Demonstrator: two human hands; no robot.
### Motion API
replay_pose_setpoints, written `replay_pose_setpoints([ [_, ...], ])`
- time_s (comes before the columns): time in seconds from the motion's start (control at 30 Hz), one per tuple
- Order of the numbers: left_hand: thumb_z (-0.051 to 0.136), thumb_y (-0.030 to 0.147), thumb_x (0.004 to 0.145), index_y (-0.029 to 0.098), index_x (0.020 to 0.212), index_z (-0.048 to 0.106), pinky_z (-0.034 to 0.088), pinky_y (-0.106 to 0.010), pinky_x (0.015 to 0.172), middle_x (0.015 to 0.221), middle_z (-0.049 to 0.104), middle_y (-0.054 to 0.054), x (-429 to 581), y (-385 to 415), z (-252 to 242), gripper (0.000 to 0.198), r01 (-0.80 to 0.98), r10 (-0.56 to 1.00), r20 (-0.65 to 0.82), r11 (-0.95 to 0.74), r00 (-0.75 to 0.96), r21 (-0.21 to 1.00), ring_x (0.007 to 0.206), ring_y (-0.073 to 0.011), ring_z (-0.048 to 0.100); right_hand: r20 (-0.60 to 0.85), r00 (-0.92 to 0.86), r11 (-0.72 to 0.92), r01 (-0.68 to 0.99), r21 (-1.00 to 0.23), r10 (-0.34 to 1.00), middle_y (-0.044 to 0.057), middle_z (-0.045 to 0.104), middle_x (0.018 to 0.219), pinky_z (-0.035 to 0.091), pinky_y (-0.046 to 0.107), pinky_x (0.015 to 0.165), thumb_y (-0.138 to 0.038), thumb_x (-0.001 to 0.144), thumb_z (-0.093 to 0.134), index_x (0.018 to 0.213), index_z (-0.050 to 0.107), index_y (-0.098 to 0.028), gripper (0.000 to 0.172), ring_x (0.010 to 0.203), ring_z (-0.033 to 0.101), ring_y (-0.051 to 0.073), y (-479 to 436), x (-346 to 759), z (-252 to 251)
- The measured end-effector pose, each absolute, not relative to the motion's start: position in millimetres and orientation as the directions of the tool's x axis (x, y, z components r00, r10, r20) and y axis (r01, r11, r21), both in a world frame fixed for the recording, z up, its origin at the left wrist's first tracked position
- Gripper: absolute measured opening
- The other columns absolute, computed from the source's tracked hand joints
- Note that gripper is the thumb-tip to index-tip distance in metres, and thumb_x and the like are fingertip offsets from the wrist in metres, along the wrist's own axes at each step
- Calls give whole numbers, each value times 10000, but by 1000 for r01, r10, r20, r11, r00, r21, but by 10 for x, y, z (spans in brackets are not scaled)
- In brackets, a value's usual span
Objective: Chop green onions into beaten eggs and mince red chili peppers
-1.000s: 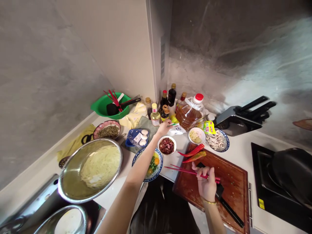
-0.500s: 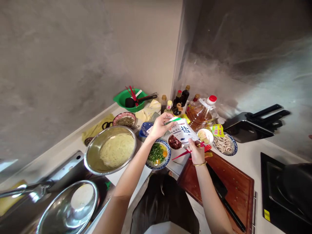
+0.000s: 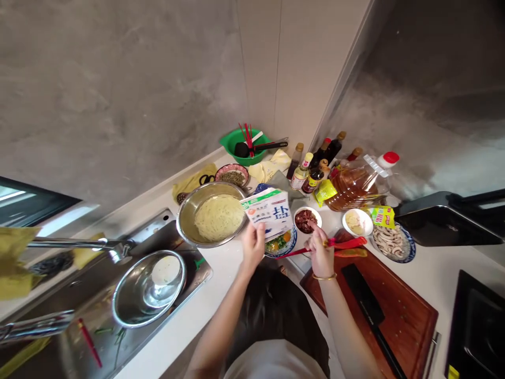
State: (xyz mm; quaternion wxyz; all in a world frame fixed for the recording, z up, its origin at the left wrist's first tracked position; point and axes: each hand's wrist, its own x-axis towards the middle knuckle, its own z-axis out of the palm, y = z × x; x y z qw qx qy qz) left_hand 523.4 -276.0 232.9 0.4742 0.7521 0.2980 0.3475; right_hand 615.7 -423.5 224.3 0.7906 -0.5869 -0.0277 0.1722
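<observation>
Moved: we see the salt bag [image 3: 269,212], a soft white plastic pouch, lifted off the counter's back edge since a second ago.
Left hand [image 3: 253,243]: pinches the bag's lower edge, holding it above the blue-rimmed bowl [image 3: 291,245].
Right hand [image 3: 320,251]: closed on thin red chopsticks [image 3: 315,248].
Nearby: round steel noodle bowl [image 3: 187,229]; wooden cutting board [image 3: 410,316] at the counter's front edge.

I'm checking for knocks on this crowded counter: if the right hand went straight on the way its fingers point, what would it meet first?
Most likely the small white bowl of dark red chopped food: the right hand, holding red chopsticks, points up at it. Depth is unclear.
</observation>
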Motion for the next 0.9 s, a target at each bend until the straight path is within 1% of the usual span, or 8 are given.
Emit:
replay_pose_setpoints([
  [0.07, 399, 359, 890, 166, 791, 551, 402, -214, 541, 655, 602, -23, 4911, -2620, 2268, 265, 282, 776, 325, -532, 541, 798, 573, -120, 540, -215, 932, 320, -308, -896, 292, -86, 256, 528, 384, 215, 483, -458, 833, 507, 968, 646, -184, 335, 454, 269, 55, -4376, 6120, 2196],
  [0.17, 446, 336, 871, 172, 704, 547, 334, -210, 478, 503, 511, 10, 4553, -2481, 2260, 255, 449, 691, 404, -709, 600, 544, 460, -108, 475, -213, 947, 416, -298, -859, 239, -65, 325, 570, 446, 248, 592, -476, 867, 440, 894, 652, -193, 354, 498, 332, 60, -4537, 6089, 2059],
  [0.23, 465, 333, 868, 174, 716, 577, 331, -209, 485, 500, 517, 8, 4437, -2455, 2308, 246, 473, 611, 391, -787, 688, 397, 462, -111, 489, -183, 962, 432, -255, -865, 202, -51, 386, 598, 474, 297, 679, -495, 865, 428, 827, 634, -207, 356, 530, 392, 72, -4591, 6066, 1917],
  [0.3, 470, 328, 873, 182, 784, 614, 348, -207, 507, 541, 555, 0, 4400, -2462, 2375, 224, 435, 522, 356, -850, 775, 298, 484, -112, 513, -156, 974, 401, -211, -892, 166, -37, 455, 632, 481, 352, 744, -512, 853, 429, 789, 610, -219, 350, 563, 452, 94, -4619, 6032, 1758],
  [0.4, 488, 314, 870, 195, 896, 636, 375, -204, 554, 643, 614, -19, 4422, -2471, 2438, 191, 381, 437, 340, -898, 832, 221, 546, -112, 552, -131, 985, 276, -157, -948, 112, 5, 567, 731, 464, 388, 808, -517, 844, 428, 770, 603, -220, 353, 700, 553, 153, -4665, 5960, 1552],
  [0.53, 477, 333, 877, 186, 774, 633, 365, -208, 546, 618, 600, -14, 4494, -2428, 2369, 239, 364, 394, 291, -919, 872, 152, 543, -110, 545, -154, 983, 135, -166, -977, 97, 53, 633, 833, 439, 368, 845, -533, 846, 412, 749, 628, -202, 408, 870, 586, 204, -4756, 5861, 1416],
  [0.7, 478, 326, 878, 181, 760, 628, 361, -213, 549, 603, 585, -12, 4539, -2375, 2236, 240, 360, 372, 259, -928, 892, 93, 534, -111, 533, -208, 974, 128, -218, -967, 93, 51, 652, 838, 440, 352, 830, -529, 850, 415, 762, 638, -195, 411, 868, 597, 206, -4801, 5808, 1364],
  [0.9, 470, 347, 879, 186, 788, 636, 395, -225, 593, 634, 603, -23, 4620, -2332, 2137, 249, 326, 325, 198, -945, 925, 28, 584, -127, 558, -122, 983, 105, -137, -985, 141, 39, 648, 839, 440, 338, 813, -433, 906, 361, 788, 643, -205, 382, 852, 594, 189, -4801, 5830, 1401],
])
